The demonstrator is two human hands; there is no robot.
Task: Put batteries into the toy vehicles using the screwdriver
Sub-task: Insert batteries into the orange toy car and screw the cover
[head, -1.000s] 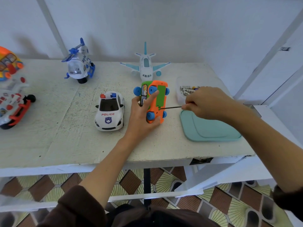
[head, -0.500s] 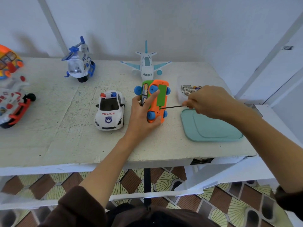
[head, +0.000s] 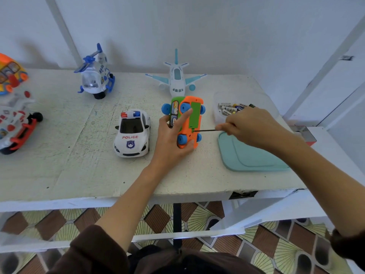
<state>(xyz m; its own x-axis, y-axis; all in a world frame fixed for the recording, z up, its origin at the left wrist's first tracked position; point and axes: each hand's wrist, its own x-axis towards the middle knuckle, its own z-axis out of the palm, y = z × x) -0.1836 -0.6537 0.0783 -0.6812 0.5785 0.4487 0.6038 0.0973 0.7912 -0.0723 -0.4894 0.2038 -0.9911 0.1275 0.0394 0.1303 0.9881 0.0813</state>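
Observation:
An orange and green toy vehicle (head: 190, 123) with blue wheels stands on its side at the table's middle, its underside with a green battery cover facing right. My left hand (head: 171, 139) grips it from the left, fingers over the underside. My right hand (head: 250, 127) holds a thin screwdriver (head: 207, 130) level, its tip against the underside just below the green cover. Several batteries (head: 232, 109) lie in a clear tub behind my right hand.
A white police car (head: 132, 133) stands just left of my left hand. A helicopter (head: 95, 76) and a plane (head: 176, 78) stand at the back, two more toys (head: 13, 123) at the left edge. A teal lid (head: 250, 155) lies under my right forearm.
Both hands hold almost the same pose, with the screwdriver tip staying on the toy's underside. My right hand has shifted only slightly.

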